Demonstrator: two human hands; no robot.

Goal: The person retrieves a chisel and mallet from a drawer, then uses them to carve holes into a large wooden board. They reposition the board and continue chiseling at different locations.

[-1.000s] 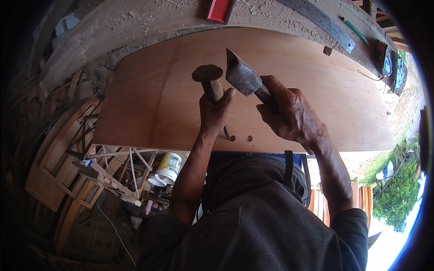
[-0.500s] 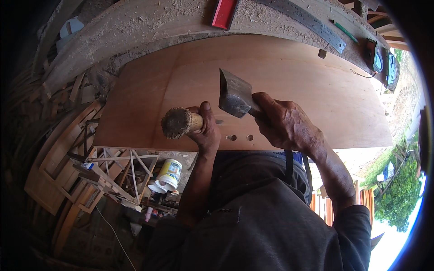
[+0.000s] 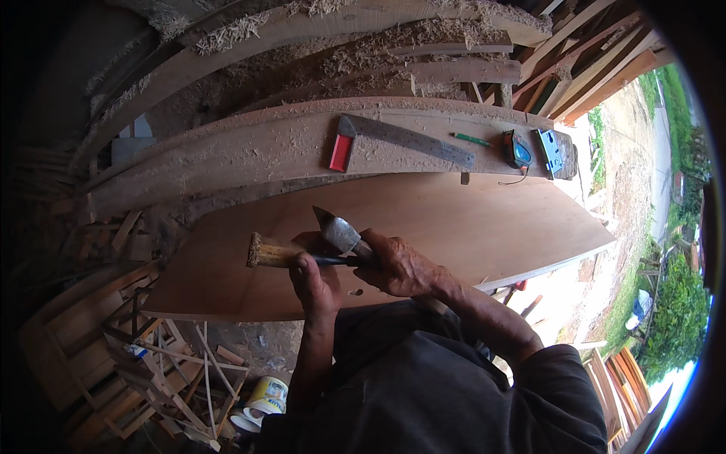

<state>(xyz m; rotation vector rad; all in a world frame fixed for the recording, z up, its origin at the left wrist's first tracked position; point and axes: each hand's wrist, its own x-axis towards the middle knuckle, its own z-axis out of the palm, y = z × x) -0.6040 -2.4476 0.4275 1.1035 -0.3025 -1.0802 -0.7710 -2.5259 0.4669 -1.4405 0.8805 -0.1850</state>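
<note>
My left hand (image 3: 316,286) is closed on a wooden-handled chisel (image 3: 274,254) with a frayed, battered end, held roughly horizontal, its dark shaft pointing right. My right hand (image 3: 404,268) grips the handle of a steel hatchet-like hammer (image 3: 339,231), its head just above the chisel shaft. Both tools cross near my right fingers; whether those fingers touch the shaft I cannot tell. Beneath lies a plywood panel (image 3: 529,227) with a small round cut hole (image 3: 355,292) near its front edge.
A shaving-strewn beam (image 3: 234,155) behind the panel carries a red-handled square (image 3: 340,150), a pencil (image 3: 471,139), a tape measure (image 3: 516,151) and a blue metal piece (image 3: 550,153). Wooden frames (image 3: 174,363) and a bucket (image 3: 266,396) lie lower left; stacked boards (image 3: 575,53) upper right.
The chisel has turned from end-on to roughly horizontal, and the hammer has come down and left to cross it. The view has tilted, showing more of the beams behind.
</note>
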